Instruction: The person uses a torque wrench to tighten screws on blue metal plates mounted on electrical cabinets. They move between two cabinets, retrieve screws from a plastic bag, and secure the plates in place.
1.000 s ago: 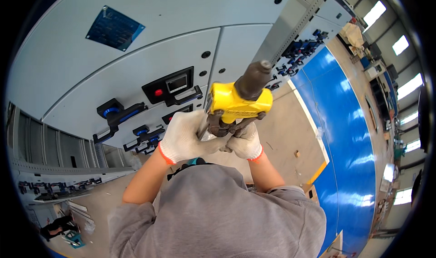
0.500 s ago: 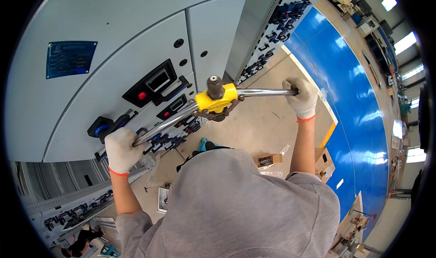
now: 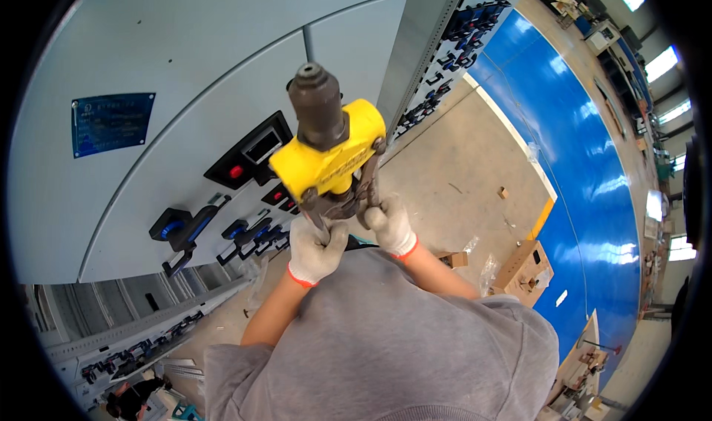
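Note:
A long-handled hand riveter (image 3: 337, 150) with a yellow head and a thick dark nose stands in front of me, nose pointing up. Its two levers are swung together toward my chest. My left hand (image 3: 315, 252), in a white knitted glove, is closed around one lever. Around the other lever my right hand (image 3: 391, 227), gloved the same way, is closed just to the right. Both hands sit close below the yellow head, and the lever ends are hidden. No rivet can be made out at the nose tip.
A grey switchgear cabinet (image 3: 185, 117) with dark handles and a blue plate (image 3: 113, 123) rises close on the left and ahead. Cardboard boxes (image 3: 525, 273) and plastic scraps lie on the floor at right, beside a blue floor strip (image 3: 578, 191). A person (image 3: 135, 399) is at lower left.
The hands have come from wide apart to close together, folding the riveter's levers inward. The yellow head now appears larger and tilted, nearer to me.

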A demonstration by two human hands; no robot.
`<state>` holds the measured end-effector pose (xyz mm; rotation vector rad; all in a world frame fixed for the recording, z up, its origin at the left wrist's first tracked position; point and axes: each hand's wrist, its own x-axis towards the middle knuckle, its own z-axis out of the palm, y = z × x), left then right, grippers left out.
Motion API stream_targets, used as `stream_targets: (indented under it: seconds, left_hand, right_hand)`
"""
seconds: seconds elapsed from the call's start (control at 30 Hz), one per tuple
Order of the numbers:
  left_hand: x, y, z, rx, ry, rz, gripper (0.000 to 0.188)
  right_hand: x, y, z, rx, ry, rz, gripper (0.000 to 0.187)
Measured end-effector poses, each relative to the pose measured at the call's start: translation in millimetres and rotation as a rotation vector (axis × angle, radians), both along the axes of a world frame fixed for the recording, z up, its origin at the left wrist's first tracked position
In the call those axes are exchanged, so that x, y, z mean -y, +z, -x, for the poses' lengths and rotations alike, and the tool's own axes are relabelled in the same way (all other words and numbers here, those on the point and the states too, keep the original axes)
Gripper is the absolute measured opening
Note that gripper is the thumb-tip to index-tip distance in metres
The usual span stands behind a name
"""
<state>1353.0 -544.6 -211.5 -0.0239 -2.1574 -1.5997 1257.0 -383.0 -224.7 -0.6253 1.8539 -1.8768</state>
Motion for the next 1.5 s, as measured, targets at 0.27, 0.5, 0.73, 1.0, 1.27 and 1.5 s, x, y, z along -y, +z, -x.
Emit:
stream_targets:
  seconds: [0.27,0.5,0.73,1.0,1.27,1.5]
  left_hand:
    - [10,6,-11,0.270,0.034,-0.108,0.031]
    - [23,6,-14,0.293,0.025,-0.114,0.031]
    - [32,20,-19,0.356,0.018,-0.071,0.034]
    - [90,36,-55,0.488,0.088,0.370,0.037]
    - [91,37,-72,0.555,-0.203,0.482,0.031]
    - [93,61,-76,0.525,-0.398,0.522,0.024]
  right_hand:
    - [-15,-4,11,0.070,0.048,-0.008,0.039]
    - [-1,-11,-6,0.227,0.073,0.106,0.034]
    - [-12,-2,11,0.012,-0.047,-0.100,0.022]
    - [-137,71,113,-1.277,-0.454,-0.594,0.014]
    - [-206,126,123,-1.542,-0.553,-0.683,0.042]
    - [-248,139,122,-1.672,-0.520,-0.711,0.051]
